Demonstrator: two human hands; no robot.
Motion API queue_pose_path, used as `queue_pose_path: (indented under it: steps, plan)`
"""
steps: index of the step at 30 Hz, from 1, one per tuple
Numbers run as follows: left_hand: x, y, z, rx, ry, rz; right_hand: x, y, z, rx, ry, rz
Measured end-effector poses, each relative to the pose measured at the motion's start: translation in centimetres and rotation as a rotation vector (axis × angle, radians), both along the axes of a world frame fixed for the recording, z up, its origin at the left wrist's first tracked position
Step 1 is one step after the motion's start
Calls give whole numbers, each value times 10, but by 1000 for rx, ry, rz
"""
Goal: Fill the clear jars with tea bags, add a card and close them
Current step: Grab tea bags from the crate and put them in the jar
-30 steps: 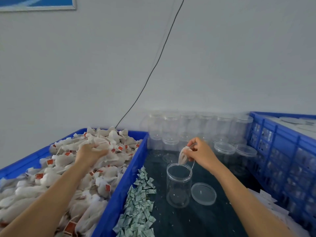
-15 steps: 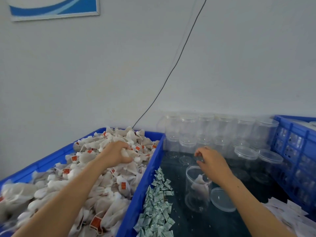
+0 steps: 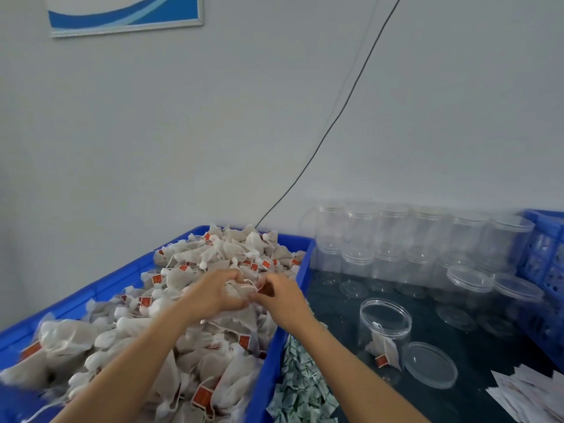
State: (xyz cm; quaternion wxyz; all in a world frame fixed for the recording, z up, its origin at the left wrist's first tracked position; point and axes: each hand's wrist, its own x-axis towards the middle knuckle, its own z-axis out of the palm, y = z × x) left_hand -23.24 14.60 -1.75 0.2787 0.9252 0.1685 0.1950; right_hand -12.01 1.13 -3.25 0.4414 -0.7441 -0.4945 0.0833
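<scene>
Pale wall (image 3: 213, 132) rises behind the desk (image 3: 476, 355), with a thin black cable (image 3: 335, 117) slanting down it and a blue-and-white framed picture (image 3: 125, 13) at the top left. On the desk's left side sits my blue crate (image 3: 293, 288), heaped with tea bags (image 3: 213, 254). Both my hands meet over that heap near the crate's right wall: my left hand (image 3: 213, 293) curls round a tea bag, and my right hand (image 3: 282, 300) pinches a red tag (image 3: 266, 289) and string just beside it. Right of the crate, 1 open clear jar (image 3: 385, 334) stands upright on the desk with 1 tea bag inside, its lid (image 3: 430, 364) lying flat just beside it. Closed empty jars (image 3: 427, 239) line the desk's far edge. Small green-printed packets (image 3: 302, 389) lie along the crate's right wall, and white cards (image 3: 528, 392) lie at the desk's near right corner beside another blue crate (image 3: 546, 270).
</scene>
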Motion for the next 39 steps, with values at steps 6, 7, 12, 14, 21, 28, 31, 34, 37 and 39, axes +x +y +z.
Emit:
queue_pose_path:
  steps: [6,7,12,14,21,28,31,34,37,39]
  plan:
    - [-9,16,-18,-60,259,39,7,-3,-1,149,-8,-141]
    - [-10,19,-18,-92,258,38,10,-6,2,175,15,-154]
    - [-12,24,-10,-164,112,82,27,-24,19,224,21,-149]
    - [-13,25,-8,-145,27,121,33,-33,26,236,5,-130]
    - [-27,25,6,-144,110,162,62,-81,67,231,-177,-191]
    - [-45,33,19,158,488,78,104,-150,79,265,-156,-423]
    - [-39,32,12,217,502,130,112,-162,69,246,-123,-482]
    - [-31,28,9,224,332,182,116,-166,58,228,-115,-495]
    - [-20,17,18,133,62,226,118,-165,52,220,-96,-483]
    - [-9,4,28,86,-66,235,120,-163,49,213,-102,-487]
